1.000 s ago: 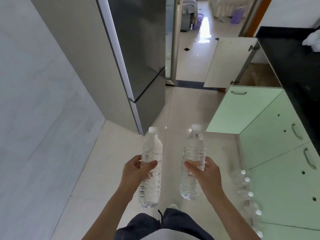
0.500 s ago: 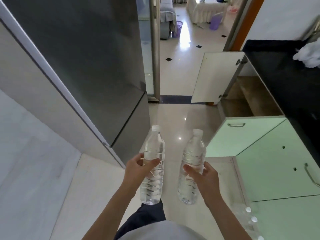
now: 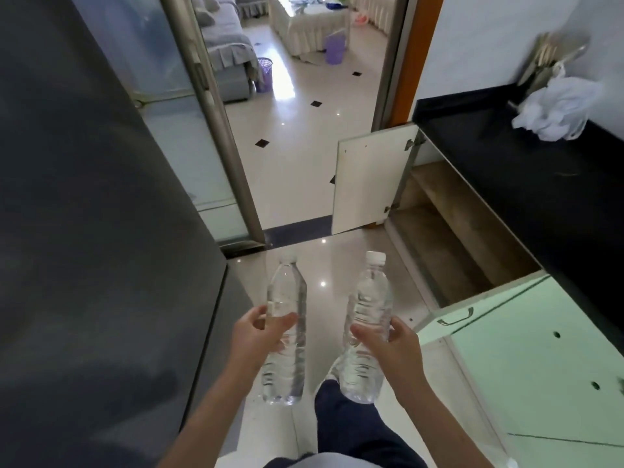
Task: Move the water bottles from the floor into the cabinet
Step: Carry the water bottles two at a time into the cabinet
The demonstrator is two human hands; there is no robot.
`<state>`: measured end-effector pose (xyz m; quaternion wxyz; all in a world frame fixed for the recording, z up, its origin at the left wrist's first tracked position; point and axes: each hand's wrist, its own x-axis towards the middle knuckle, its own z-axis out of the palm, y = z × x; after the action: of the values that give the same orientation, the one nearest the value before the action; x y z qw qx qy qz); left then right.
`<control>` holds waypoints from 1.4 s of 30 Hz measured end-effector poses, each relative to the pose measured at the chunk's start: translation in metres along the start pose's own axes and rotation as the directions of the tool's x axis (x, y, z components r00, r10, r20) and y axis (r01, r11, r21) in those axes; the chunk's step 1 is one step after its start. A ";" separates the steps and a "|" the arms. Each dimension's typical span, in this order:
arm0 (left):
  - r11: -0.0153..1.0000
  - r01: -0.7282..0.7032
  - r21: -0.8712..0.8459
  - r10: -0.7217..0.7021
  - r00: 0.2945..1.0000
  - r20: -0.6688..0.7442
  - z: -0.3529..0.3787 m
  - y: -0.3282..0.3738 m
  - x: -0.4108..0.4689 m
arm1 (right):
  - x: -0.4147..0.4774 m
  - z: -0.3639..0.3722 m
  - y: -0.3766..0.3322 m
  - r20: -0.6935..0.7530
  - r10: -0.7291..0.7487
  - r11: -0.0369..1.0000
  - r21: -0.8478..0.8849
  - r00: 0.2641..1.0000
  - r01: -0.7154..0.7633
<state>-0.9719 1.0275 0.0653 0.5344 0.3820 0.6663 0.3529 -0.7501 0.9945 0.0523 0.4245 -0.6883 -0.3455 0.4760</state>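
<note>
I carry two clear water bottles with white caps, both upright above the floor. My left hand grips the left bottle round its middle. My right hand grips the right bottle the same way. Ahead on the right stands the open cabinet, its brown inside showing under the black countertop, with its white door swung out toward the hallway.
A tall dark fridge fills the left side. A pale green cabinet door stands open at right, next to green cabinet fronts. A white plastic bag lies on the countertop. A doorway ahead leads into a living room.
I have walked forward with both bottles; the open cabinet and doorway are nearer, and the bottles left on the floor at the lower right have dropped out of view.
</note>
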 end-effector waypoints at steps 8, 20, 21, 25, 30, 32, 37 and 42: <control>0.995 0.010 0.101 -0.024 0.990 0.140 0.077 0.087 0.136 | 0.150 -0.024 -0.056 -0.082 0.005 0.999 0.037 0.997 -0.002; 0.963 -0.072 0.259 -0.052 0.895 0.443 0.200 0.190 0.299 | 0.271 -0.072 -0.084 -0.472 0.176 0.982 0.141 0.864 -0.123; 0.953 -0.074 0.294 -0.077 0.879 0.471 0.210 0.191 0.313 | 0.277 -0.071 -0.082 -0.510 0.202 0.977 0.166 0.836 -0.134; 0.916 -0.141 0.375 -0.128 0.783 0.608 0.247 0.201 0.367 | 0.310 -0.058 -0.083 -0.630 0.287 0.954 0.259 0.722 -0.153; 0.806 -0.369 0.462 -0.140 0.641 0.755 0.288 0.236 0.439 | 0.361 -0.037 -0.101 -0.690 0.388 0.910 0.393 0.611 -0.133; 0.791 -0.409 0.455 -0.132 0.612 0.780 0.303 0.251 0.465 | 0.381 -0.034 -0.107 -0.710 0.391 0.911 0.391 0.585 -0.133; 0.778 -0.421 0.467 -0.153 0.594 0.790 0.336 0.257 0.515 | 0.424 -0.034 -0.091 -0.718 0.447 0.889 0.426 0.534 -0.170; 0.772 -0.414 0.483 -0.149 0.620 0.771 0.379 0.197 0.559 | 0.471 -0.040 -0.025 -0.700 0.492 0.868 0.436 0.518 -0.235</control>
<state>-0.6508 1.6365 -0.0766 0.5802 0.6996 0.4147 -0.0448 -0.5693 1.4089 -0.0882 0.5168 -0.8138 0.1058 0.2438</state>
